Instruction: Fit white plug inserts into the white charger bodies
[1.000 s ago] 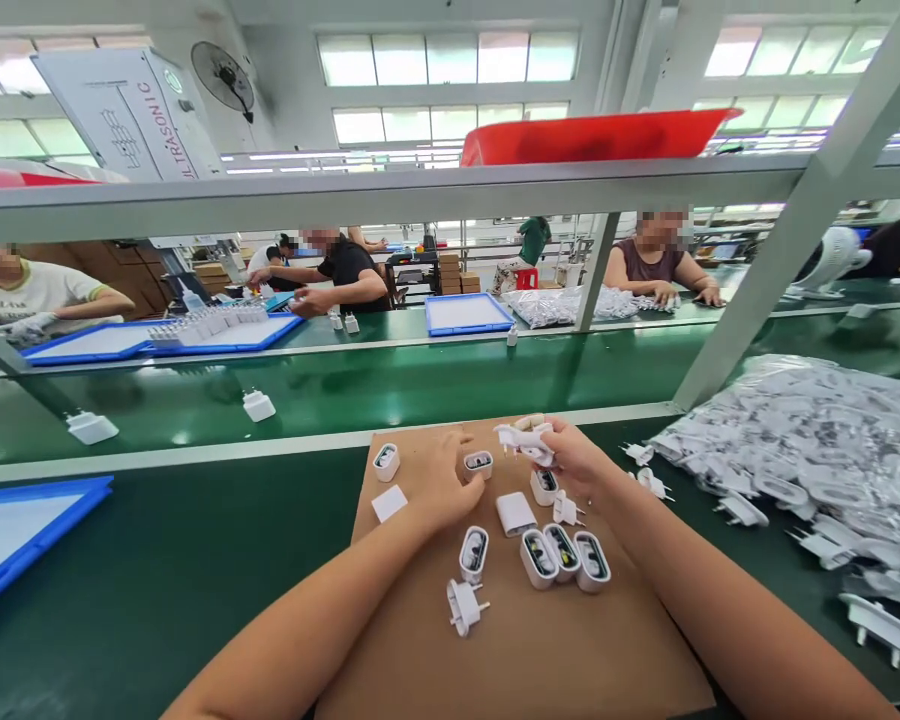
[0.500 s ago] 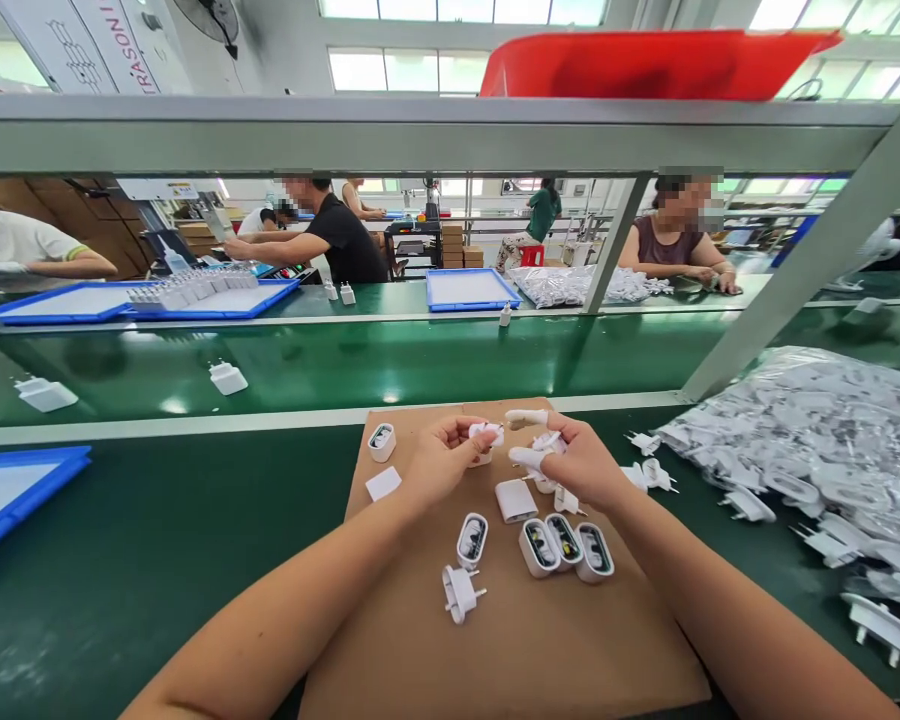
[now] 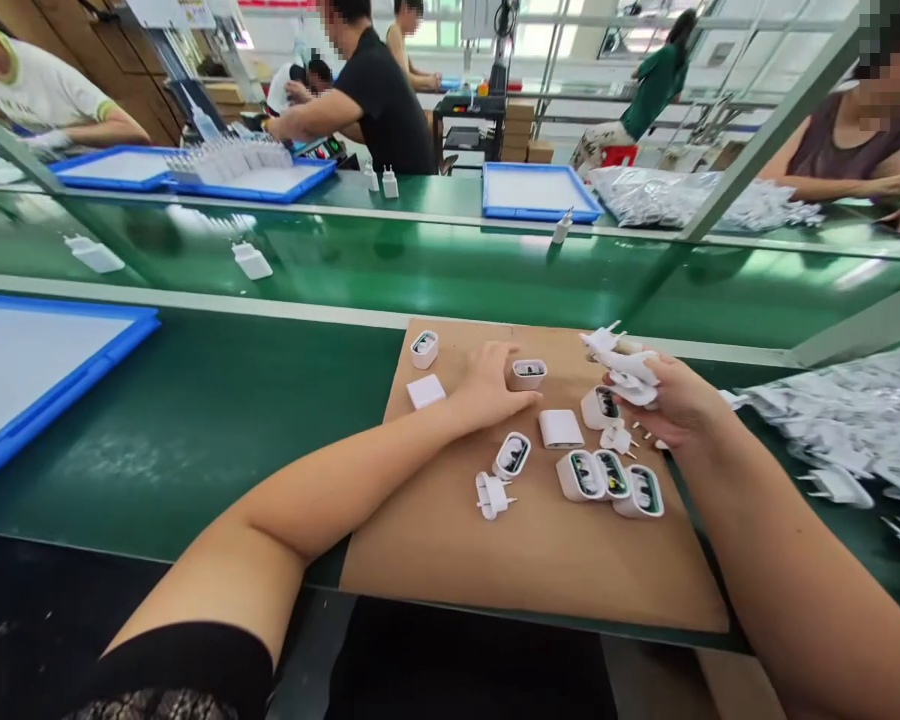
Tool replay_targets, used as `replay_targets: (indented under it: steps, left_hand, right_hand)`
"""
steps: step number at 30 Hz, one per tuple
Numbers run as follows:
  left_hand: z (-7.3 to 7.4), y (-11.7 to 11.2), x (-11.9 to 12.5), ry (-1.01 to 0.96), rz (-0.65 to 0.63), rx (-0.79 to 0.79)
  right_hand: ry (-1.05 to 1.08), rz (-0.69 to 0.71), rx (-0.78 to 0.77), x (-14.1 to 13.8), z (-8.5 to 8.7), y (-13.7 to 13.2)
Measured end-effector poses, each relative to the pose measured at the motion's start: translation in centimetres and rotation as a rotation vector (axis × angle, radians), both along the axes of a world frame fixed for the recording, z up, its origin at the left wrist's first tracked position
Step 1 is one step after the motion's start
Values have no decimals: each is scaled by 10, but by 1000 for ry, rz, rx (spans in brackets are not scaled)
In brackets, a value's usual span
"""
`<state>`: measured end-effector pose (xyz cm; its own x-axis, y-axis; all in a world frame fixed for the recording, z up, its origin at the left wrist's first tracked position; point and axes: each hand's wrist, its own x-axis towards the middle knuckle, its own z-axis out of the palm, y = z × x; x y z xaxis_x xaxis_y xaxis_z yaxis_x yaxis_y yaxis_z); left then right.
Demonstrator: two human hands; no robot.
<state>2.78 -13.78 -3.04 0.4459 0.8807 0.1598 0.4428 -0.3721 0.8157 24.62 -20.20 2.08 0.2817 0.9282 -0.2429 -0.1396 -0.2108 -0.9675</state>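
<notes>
My left hand (image 3: pixel 489 382) is low over the cardboard, thumb and fingers apart around the near side of an open oval charger housing (image 3: pixel 529 376); whether they touch it I cannot tell. In my right hand (image 3: pixel 671 400) are several white plug caps with pins (image 3: pixel 628 372), held in a bunch. Just below that hand stand another open housing (image 3: pixel 600 407) and a loose plug cap (image 3: pixel 616 438). Three open housings (image 3: pixel 581 475) sit in a cluster, insides showing. Nearer me are a single housing (image 3: pixel 511 456) and a plug cap (image 3: pixel 493 495). A closed white block (image 3: pixel 561 429) lies between.
A cardboard sheet (image 3: pixel 525 560) covers part of the green bench. Bagged plug caps (image 3: pixel 855 400) pile up at right. A blue-rimmed tray (image 3: pixel 45 370) lies left. Beyond a rail runs a green belt carrying white chargers (image 3: pixel 251 261). Several people work across it.
My left hand has let go of the white piece; a housing now stands beside it. My right hand has moved rightward and grips a bunch of plug caps. The view has tilted down.
</notes>
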Motion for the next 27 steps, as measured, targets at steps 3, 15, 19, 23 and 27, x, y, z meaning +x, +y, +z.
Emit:
replay_targets:
  steps: [3, 15, 19, 23, 27]
  left_hand:
    - [-12, 1, 8, -52, -121, -78]
    - [15, -9, 1, -420, -324, 323]
    - [18, -8, -6, -348, -247, 721]
    - [15, -3, -14, -144, -201, 1054]
    - [11, -3, -12, -179, -159, 883]
  right_hand:
    - [2, -1, -26, 1, 0, 2]
    - [-270, 85, 149, -26, 2, -16]
    - [-13, 117, 95, -39, 11, -20]
    - [4, 152, 72, -49, 16, -16]
    - [-151, 65, 157, -40, 15, -2]
